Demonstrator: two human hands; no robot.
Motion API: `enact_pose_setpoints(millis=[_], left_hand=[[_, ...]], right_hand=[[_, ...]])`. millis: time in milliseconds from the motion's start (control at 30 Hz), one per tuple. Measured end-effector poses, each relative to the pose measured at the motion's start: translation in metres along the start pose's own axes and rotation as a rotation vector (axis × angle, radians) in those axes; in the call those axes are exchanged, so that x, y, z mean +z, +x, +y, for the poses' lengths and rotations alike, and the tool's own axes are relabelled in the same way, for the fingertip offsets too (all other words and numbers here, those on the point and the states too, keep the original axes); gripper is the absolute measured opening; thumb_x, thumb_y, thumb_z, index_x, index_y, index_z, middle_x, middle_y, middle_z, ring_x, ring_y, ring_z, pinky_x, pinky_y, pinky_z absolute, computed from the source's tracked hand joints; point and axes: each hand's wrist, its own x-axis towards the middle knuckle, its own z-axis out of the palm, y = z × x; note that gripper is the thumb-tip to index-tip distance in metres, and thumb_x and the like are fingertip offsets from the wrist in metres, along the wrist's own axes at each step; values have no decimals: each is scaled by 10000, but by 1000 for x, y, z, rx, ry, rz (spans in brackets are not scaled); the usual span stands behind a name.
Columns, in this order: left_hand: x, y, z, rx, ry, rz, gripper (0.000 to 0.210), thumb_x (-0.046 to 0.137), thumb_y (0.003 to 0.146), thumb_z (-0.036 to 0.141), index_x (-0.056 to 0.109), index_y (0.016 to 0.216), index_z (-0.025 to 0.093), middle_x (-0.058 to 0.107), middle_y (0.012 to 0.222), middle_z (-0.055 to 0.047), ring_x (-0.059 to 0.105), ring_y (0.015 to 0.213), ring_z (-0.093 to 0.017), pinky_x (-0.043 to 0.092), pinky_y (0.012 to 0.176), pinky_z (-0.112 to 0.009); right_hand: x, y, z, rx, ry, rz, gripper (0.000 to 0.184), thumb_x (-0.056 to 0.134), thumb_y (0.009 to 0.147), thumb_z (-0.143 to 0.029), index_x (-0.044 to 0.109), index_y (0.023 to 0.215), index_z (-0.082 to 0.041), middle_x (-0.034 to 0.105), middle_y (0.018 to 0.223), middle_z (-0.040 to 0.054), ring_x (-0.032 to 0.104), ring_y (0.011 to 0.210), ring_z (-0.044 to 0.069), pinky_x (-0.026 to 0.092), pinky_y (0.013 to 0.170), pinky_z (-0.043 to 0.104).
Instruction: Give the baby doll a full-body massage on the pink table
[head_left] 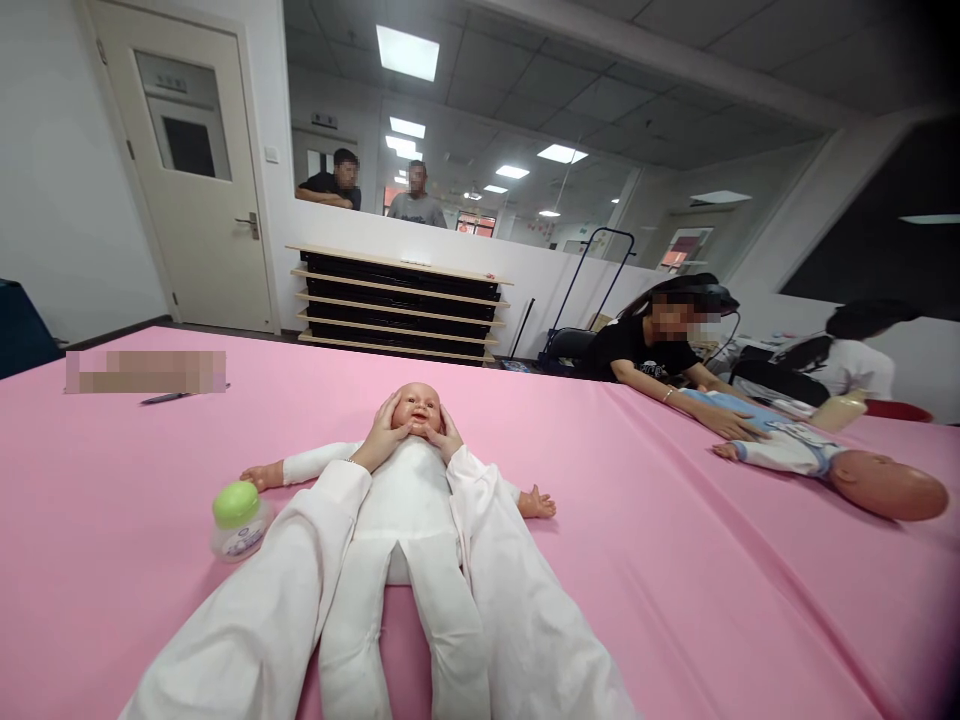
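Note:
A baby doll [409,500] with a white cloth body lies on its back on the pink-covered table [615,600], head away from me and arms spread. My left hand [385,437] cups the left side of the doll's head as I see it. On the opposite cheek rests my right hand [448,436], fingers curved up along the head. Both thumbs touch the doll's chin, and its face shows between my palms. A jar with a green lid [238,520] stands beside my left sleeve, close to the doll's hand.
At the right, another person [652,340] has hands on a second doll [885,482] in blue and white, near a pale bottle [840,408]. A pen [176,396] lies at the far left of the table. Stacked boards [397,305] stand behind the table.

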Motion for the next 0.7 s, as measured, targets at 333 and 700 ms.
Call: enact_pose_setpoints(millis=[333, 700], left_hand=[[-16, -32, 55, -65, 250, -42, 646, 491, 796, 396, 304, 1357, 138, 248, 1448, -145, 167, 1350, -285, 151, 1092, -475], [-140, -180, 90, 481, 892, 563, 690, 528, 755, 332, 220, 1372, 298, 230, 1432, -69, 243, 1301, -343, 239, 1042, -565]], right_hand=[[2, -1, -10, -33, -56, 147, 793, 659, 594, -513, 397, 1283, -220, 294, 1426, 73, 258, 1327, 233, 292, 1062, 391], [77, -128, -107, 420, 506, -331, 294, 584, 672, -212, 554, 957, -149, 621, 1081, 86, 578, 1038, 205, 376, 971, 351]])
